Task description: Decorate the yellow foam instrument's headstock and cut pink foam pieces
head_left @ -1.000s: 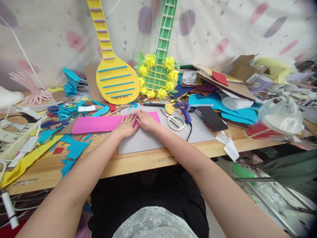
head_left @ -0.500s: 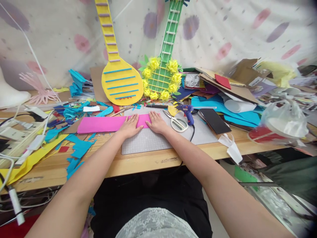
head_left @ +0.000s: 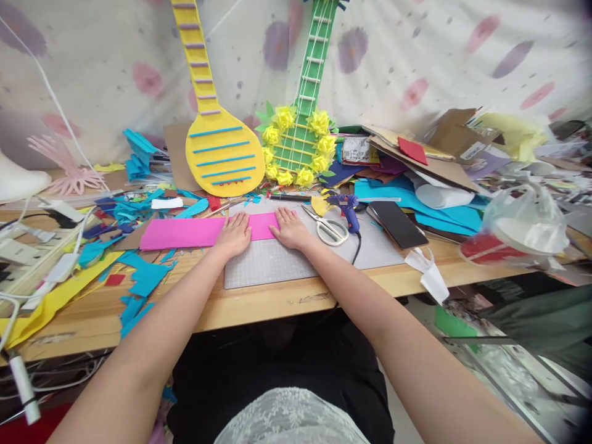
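A long pink strip, paper or thin felt [head_left: 182, 233], lies flat across the table and onto a grey cutting mat [head_left: 272, 265]. My left hand [head_left: 235, 234] rests palm down on the strip, fingers stretched out. Flat on its right end lies my right hand [head_left: 290, 228], fingers extended, and it hides part of that end. A bare stretch of pink shows between the two hands. Just right of my right hand are scissors with pale handles [head_left: 330, 231] and a blue glue gun [head_left: 348, 209].
Behind stand a yellow paper lute [head_left: 225, 151] and a green one with yellow flowers [head_left: 300, 145]. A phone [head_left: 398, 225] lies to the right, near a bagged red-and-white tub [head_left: 513, 228]. Blue scraps [head_left: 148, 271] and a power strip [head_left: 28, 259] are at the left.
My left hand has slid a little to the left along the pink strip, and its thumb is drawn in. The right hand stays on the right end. The view has shifted slightly.
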A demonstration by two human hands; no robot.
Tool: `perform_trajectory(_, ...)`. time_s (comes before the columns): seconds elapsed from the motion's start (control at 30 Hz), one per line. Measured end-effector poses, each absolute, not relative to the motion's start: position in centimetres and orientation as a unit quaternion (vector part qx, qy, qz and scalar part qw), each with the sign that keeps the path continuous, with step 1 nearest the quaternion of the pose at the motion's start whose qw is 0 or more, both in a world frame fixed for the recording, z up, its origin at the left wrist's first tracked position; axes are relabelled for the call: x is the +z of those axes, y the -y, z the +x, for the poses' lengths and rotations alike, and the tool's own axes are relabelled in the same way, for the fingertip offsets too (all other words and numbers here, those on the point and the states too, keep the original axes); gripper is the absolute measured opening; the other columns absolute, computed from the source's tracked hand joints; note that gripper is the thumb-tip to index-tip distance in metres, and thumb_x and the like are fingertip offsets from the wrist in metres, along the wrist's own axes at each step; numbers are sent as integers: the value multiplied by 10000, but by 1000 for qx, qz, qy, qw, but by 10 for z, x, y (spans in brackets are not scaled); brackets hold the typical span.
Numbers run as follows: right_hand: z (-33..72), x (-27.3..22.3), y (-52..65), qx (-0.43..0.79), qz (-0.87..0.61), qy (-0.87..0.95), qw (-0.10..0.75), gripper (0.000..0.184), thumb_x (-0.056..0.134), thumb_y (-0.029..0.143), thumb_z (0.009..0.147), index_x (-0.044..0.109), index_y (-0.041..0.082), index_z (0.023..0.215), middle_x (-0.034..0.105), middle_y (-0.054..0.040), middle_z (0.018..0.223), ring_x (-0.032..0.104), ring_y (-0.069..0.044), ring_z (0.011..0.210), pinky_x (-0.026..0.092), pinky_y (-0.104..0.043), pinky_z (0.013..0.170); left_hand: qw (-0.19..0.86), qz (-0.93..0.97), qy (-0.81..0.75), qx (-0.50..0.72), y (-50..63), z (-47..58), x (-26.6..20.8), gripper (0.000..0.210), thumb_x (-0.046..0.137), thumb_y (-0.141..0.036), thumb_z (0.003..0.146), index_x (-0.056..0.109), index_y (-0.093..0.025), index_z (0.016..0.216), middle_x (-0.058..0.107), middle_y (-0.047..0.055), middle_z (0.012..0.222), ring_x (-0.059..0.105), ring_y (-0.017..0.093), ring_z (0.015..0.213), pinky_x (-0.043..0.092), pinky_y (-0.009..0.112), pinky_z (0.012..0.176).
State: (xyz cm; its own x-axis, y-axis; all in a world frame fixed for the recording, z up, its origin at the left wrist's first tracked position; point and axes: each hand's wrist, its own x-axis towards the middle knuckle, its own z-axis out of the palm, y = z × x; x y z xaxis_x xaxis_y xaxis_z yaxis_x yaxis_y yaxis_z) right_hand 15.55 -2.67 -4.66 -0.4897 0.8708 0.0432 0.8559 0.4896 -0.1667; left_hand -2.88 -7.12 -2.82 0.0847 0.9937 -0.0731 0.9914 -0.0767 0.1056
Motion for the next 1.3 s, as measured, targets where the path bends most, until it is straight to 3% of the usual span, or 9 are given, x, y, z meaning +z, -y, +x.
perform_trajectory(0.37,156,-39,28,101,-500,855,97,648,297,423,922,294,10,1420,245,-168,1494,206,-254,1399,145,-399,1147,38,740,-672,-1,71,-27,-33,583,163,-325,915,255,-109,1449,203,96,1527,154,221,1410,115,436,1147)
perform_trajectory(0.47,176,-15,19,158,-531,818,156,538,272,316,927,367,72,1397,379,-127,1443,372,-185,1328,298,-321,1087,38,740,-672,2,71,-27,-32,584,153,-322,915,255,-108,1448,201,103,1526,161,222,1409,121,441,1145)
perform_trajectory(0.53,197,5,15,151,-581,778,183,459,302,244,902,499,132,1301,545,-101,1312,521,-195,1194,400,-327,996,41,740,-672,2,71,-26,-31,584,148,-324,916,254,-108,1448,198,105,1526,159,222,1409,121,439,1144)
perform_trajectory(0.63,228,27,18,95,-630,766,86,320,425,223,829,665,167,1033,683,-102,1057,619,-257,1007,474,-355,849,47,737,-674,-8,72,-25,-29,592,146,-326,913,240,-100,1452,187,106,1531,144,226,1411,107,433,1145)
perform_trajectory(0.73,244,30,29,41,-639,768,-9,278,472,199,795,677,150,977,683,-142,1024,626,-281,976,479,-354,794,47,737,-674,-16,74,-24,-26,592,143,-322,913,237,-95,1452,183,110,1532,140,228,1412,102,437,1144)
perform_trajectory(0.8,245,25,36,25,-629,776,-24,287,474,194,797,667,138,1003,672,-163,1044,623,-284,978,478,-352,780,47,737,-674,-19,74,-24,-24,590,144,-317,914,238,-90,1451,184,114,1530,141,229,1412,103,438,1144)
perform_trajectory(1.1,209,19,9,35,-604,793,69,277,434,184,834,656,211,998,672,-79,1062,609,-239,976,467,-329,789,44,738,-673,-6,74,-24,-26,583,155,-317,913,254,-102,1446,190,111,1528,155,224,1409,113,440,1141)
perform_trajectory(1.3,176,14,-30,-24,-550,830,85,322,459,211,854,617,143,1126,606,-142,1142,524,-269,1091,436,-354,882,36,736,-675,11,72,-26,-34,584,154,-332,913,273,-115,1442,215,101,1523,173,223,1406,116,435,1142)
